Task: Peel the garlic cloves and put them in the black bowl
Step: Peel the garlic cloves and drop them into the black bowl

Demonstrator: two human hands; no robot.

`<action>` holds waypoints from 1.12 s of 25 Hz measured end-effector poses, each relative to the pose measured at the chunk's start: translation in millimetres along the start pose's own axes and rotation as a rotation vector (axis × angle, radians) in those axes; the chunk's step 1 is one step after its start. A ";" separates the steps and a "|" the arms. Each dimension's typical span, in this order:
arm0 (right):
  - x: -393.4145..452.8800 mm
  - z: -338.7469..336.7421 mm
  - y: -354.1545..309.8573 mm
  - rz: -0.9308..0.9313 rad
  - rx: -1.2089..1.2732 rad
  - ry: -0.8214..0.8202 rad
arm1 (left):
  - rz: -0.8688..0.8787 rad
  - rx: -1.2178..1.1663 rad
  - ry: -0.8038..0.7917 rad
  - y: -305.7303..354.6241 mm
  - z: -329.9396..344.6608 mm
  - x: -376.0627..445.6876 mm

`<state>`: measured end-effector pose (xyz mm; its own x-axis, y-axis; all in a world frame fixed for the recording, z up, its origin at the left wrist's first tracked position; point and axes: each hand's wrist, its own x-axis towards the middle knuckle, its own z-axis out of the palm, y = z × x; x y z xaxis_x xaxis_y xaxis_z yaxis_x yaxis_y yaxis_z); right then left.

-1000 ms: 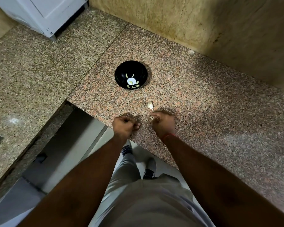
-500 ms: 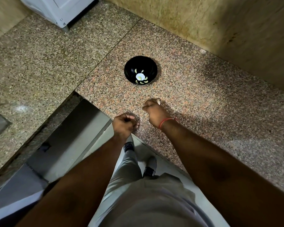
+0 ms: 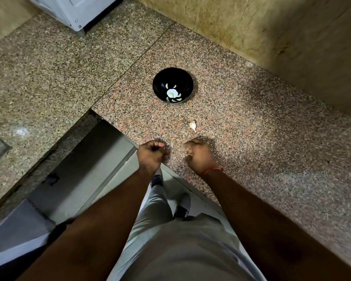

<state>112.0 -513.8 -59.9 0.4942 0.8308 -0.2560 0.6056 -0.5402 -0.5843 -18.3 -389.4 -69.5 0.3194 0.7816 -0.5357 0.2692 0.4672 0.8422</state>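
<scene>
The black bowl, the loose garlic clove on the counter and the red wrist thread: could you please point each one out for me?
black bowl (image 3: 160, 83), head view, on the bare inner wall at its left.
garlic clove (image 3: 192, 125), head view, on its plump middle.
red wrist thread (image 3: 212, 170), head view, on the strand across the right wrist.

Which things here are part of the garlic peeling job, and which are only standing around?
Part of the job:
black bowl with peeled cloves inside
garlic clove on the counter
left hand, fingers curled
right hand, fingers curled

Only standing around:
white appliance
wall
</scene>
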 end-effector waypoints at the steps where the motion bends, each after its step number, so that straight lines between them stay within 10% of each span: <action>1: -1.4 3.0 -4.2 0.029 0.000 -0.003 | 0.002 -0.010 -0.002 -1.6 0.0 -0.5; 16: 11.0 11.5 -18.2 -0.243 -0.182 -0.137 | 0.048 -0.043 -0.017 -18.1 -8.5 3.0; 28: 4.4 12.6 -17.3 0.014 0.046 -0.020 | 0.036 -0.049 -0.033 -20.3 -11.8 4.3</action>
<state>95.9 -499.1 -60.6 0.4894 0.8260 -0.2797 0.5692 -0.5456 -0.6151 -33.2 -390.7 -88.2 0.3579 0.7846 -0.5063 0.2121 0.4598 0.8623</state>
